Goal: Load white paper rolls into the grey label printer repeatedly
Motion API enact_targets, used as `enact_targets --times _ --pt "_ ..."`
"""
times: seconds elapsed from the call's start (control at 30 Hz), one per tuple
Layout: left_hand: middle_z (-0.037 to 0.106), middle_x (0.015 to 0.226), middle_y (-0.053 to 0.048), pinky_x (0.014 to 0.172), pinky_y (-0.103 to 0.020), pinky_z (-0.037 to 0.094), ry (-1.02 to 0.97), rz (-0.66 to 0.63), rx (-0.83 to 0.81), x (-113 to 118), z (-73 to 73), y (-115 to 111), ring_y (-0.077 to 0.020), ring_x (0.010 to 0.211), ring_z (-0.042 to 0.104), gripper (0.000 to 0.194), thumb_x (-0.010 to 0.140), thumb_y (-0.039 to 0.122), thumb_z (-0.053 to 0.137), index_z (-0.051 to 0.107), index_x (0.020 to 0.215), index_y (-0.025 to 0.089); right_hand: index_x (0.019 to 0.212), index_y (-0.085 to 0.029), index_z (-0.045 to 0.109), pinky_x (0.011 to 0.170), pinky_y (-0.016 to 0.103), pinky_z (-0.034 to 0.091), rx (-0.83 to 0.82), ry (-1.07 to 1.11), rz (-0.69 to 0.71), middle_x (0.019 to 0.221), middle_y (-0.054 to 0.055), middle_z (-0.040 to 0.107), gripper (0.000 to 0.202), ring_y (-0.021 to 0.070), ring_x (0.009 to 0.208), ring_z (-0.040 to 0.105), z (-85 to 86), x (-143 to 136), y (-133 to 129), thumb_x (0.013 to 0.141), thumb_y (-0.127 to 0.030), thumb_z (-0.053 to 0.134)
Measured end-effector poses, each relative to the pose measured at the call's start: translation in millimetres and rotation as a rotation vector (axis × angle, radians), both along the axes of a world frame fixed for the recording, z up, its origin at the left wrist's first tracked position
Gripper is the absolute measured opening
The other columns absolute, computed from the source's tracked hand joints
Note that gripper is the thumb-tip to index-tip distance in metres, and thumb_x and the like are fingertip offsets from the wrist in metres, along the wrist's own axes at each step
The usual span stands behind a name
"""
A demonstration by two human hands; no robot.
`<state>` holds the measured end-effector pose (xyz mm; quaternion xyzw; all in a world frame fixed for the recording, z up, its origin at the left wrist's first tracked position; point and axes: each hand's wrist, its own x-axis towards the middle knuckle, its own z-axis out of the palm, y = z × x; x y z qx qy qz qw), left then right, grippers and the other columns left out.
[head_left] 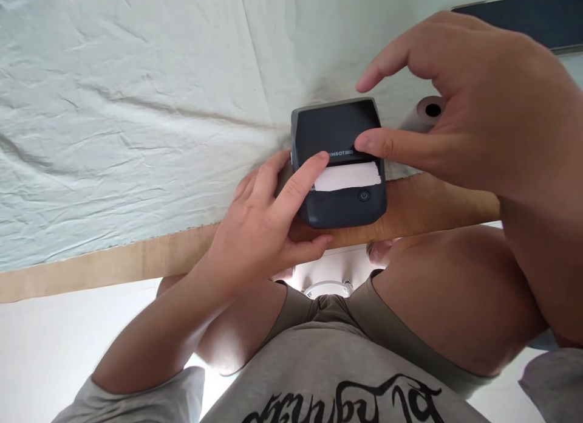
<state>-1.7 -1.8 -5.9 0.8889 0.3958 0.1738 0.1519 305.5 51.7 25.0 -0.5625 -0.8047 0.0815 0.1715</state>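
A small black label printer stands at the table's front edge, with a strip of white paper showing at its slot and a round power button below that. My left hand rests around the printer's left side, its index fingertip on the top just above the paper and its thumb near the front edge. Over the printer's right side is my right hand, thumb and index finger spread apart, the thumb tip at the lettering on the lid. A white paper roll lies partly behind my right hand.
Wrinkled pale green cloth covers the table, leaving a wooden front edge bare. A dark flat device lies at the back right. Something clear and shiny sits at the top left. My legs are under the edge.
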Motion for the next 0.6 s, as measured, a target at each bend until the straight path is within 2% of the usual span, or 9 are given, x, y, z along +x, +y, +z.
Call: enact_targets --times 0.07,0.2,0.4,0.5,0.6 --pt "0.055 0.170 -0.018 0.131 -0.061 0.055 0.002 0.004 0.003 0.9 -0.1 -0.1 -0.0460 0.157 0.060 0.107 0.089 0.049 0.096 0.035 0.176 0.037 0.140 -0.036 0.069 0.107 0.045 0.058 -0.034 -0.010 -0.012 0.126 0.004 0.066 0.073 0.0149 0.111 0.065 0.2 -3.2 2.6 0.092 -0.092 0.062" --pt "0.056 0.168 -0.019 0.128 -0.060 0.057 0.004 0.009 0.015 0.6 0.4 0.1 -0.0453 0.154 0.063 0.103 0.089 0.046 0.094 0.038 0.174 0.034 0.141 -0.032 0.067 0.116 0.047 0.056 -0.118 -0.033 -0.044 0.127 0.006 0.065 0.071 0.0127 0.107 0.063 9.7 -14.9 1.2 0.091 -0.082 0.071" --pt "0.057 0.167 -0.020 0.127 -0.059 0.058 0.016 0.016 0.036 0.6 -0.2 -0.6 -0.0445 0.156 0.063 0.095 0.093 0.048 0.089 0.040 0.173 0.032 0.145 -0.037 0.064 0.132 0.051 0.047 -0.270 -0.008 -0.153 0.139 0.003 0.064 0.057 0.0182 0.128 0.061 27.0 -28.3 -8.9 0.095 -0.064 0.073" --pt "0.057 0.167 -0.023 0.127 -0.060 0.058 0.020 0.015 0.067 1.1 -3.2 -0.4 -0.0464 0.155 0.063 0.095 0.094 0.048 0.088 0.040 0.173 0.028 0.144 -0.034 0.065 0.136 0.055 0.042 -0.255 -0.020 -0.163 0.134 0.005 0.066 0.054 0.0234 0.140 0.060 23.9 -30.7 -11.7 0.098 -0.060 0.070" --pt "0.058 0.170 -0.021 0.130 -0.057 0.055 -0.005 -0.002 0.058 -0.4 -6.0 2.2 -0.0441 0.158 0.062 0.102 0.099 0.056 0.083 0.029 0.179 0.027 0.144 -0.031 0.066 0.137 0.059 0.040 -0.167 -0.002 -0.121 0.138 0.008 0.065 0.052 0.0278 0.151 0.058 18.8 -27.2 -17.2 0.100 -0.058 0.064"
